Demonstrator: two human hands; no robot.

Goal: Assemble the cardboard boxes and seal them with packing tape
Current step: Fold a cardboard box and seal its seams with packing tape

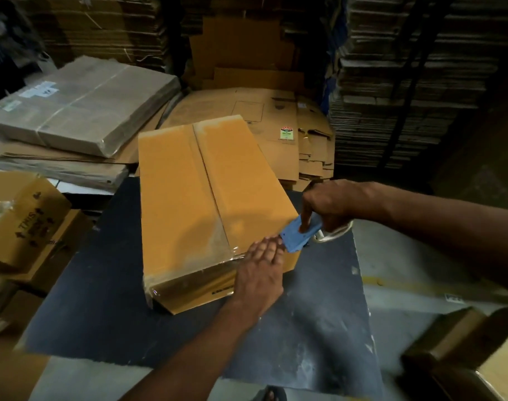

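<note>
Left hand (261, 256) flat, pressing cardboard box (206, 198) near corner; right hand (331, 204) clasps tape dispenser (297, 233). Box probably light, stiff; brace edges.

Dark flat work board (319, 328): bare surface near and right of the closed tan cardboard box (195, 198). Left side blocked by printed brown cartons (24, 221). Behind box: flattened cardboard sheets (276, 120). Far right: tall stacks of flat corrugated board (406, 82).
</note>
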